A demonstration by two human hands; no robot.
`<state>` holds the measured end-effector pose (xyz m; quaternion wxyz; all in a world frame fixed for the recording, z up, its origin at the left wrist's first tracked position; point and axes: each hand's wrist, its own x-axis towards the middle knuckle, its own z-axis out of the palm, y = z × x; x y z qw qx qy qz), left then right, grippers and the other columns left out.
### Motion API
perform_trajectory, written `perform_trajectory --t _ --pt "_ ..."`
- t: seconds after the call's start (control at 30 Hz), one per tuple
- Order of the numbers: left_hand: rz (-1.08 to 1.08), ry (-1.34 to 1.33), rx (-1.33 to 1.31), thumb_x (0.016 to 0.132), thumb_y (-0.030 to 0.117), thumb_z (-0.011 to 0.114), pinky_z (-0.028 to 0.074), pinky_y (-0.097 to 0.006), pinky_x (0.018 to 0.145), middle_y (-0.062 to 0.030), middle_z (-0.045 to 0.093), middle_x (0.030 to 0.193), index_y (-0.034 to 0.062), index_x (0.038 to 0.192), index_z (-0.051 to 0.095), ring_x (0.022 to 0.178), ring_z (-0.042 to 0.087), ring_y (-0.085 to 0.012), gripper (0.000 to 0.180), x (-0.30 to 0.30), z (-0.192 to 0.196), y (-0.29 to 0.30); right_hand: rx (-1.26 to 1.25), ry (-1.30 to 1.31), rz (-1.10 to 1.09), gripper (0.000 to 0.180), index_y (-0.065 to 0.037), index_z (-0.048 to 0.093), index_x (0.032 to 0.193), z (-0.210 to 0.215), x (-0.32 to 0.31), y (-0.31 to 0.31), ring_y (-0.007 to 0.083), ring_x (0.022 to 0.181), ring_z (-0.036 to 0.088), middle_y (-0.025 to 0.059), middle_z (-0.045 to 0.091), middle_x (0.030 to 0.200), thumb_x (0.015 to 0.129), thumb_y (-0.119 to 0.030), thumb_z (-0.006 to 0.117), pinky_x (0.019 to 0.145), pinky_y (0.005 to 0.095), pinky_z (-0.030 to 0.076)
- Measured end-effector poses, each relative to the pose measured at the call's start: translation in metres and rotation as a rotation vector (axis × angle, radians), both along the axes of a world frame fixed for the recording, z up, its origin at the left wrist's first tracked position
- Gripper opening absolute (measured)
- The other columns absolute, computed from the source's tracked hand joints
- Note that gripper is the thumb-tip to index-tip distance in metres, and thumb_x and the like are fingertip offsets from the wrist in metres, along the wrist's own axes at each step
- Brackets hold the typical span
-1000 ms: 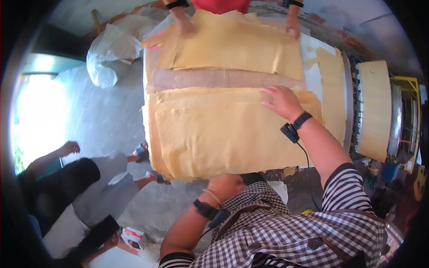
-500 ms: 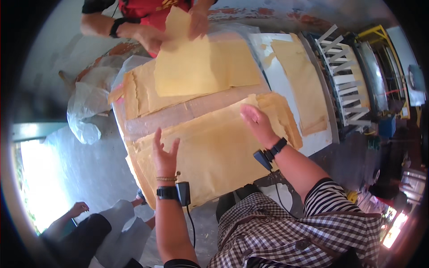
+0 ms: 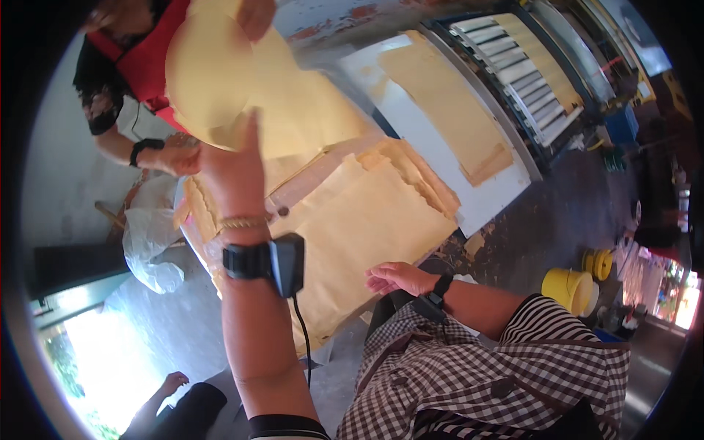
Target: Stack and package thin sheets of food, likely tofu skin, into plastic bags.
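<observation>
pinkish tabletop [image 3: 314, 177]: tan sheet stacks [image 3: 367, 220], near and far; white board [image 3: 490, 208] alongside: ragged tan piece [image 3: 446, 110].

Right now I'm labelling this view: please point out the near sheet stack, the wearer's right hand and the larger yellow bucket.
Near sheet stack [image 3: 363, 235], head view: bare part of the top sheet.
Right hand [image 3: 402, 279], head view: middle of the hand.
Larger yellow bucket [image 3: 562, 290], head view: its side.

Sheet stack [image 3: 367, 227] left of rack [image 3: 506, 73]
</observation>
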<state>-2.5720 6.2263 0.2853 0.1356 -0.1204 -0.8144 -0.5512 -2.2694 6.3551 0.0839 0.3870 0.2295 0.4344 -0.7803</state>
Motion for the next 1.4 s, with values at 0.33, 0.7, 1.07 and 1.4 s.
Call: perform_trajectory --t 0.33,0.7,1.07,1.4 --pt "-0.016 0.27 -0.172 0.09 0.016 0.065 0.053 -0.026 0.077 -0.012 0.069 0.103 -0.008 0.111 0.063 0.085 0.066 -0.0151 0.031 0.091 0.126 0.051 -0.85 -0.152 -0.455 0.097 -0.001 0.035 0.139 0.023 -0.08 -0.027 0.0311 0.128 0.046 0.0176 0.049 0.135 0.082 -0.078 0.039 0.105 0.0526 0.036" --pt "0.225 -0.2 -0.061 0.095 0.025 0.05 0.051 -0.028 0.076 -0.0188 0.065 0.116 -0.0024 0.13 0.052 0.099 0.067 -0.0282 0.045 0.166 0.129 -0.093 -0.968 -0.122 -0.792 0.055 -0.001 0.048 0.126 -0.024 -0.166 -0.091 0.0274 0.115 0.055 0.0135 0.057 0.125 0.095 -0.046 0.053 0.104 0.0396 0.042" --pt "0.596 -0.882 0.856 0.089 0.015 0.063 0.055 -0.038 0.079 -0.008 0.061 0.114 0.0062 0.124 0.053 0.104 0.062 -0.0227 0.038 0.287 -0.145 -0.264 0.029 0.207 -0.834 0.037 -0.006 0.052 0.126 0.022 -0.013 0.047 0.0212 0.112 0.057 0.008 0.059 0.125 0.093 -0.022 0.058 0.099 0.0353 0.043" --pt "0.7 -1.079 0.865 0.087 0.01 0.065 0.056 -0.041 0.086 -0.0089 0.059 0.118 0.0066 0.127 0.049 0.107 0.061 -0.0262 0.044 0.313 -0.218 -0.253 0.263 0.125 -0.763 0.044 -0.002 0.052 0.128 0.015 -0.031 0.086 0.0199 0.111 0.059 0.0075 0.062 0.121 0.092 -0.025 0.062 0.095 0.0358 0.046"
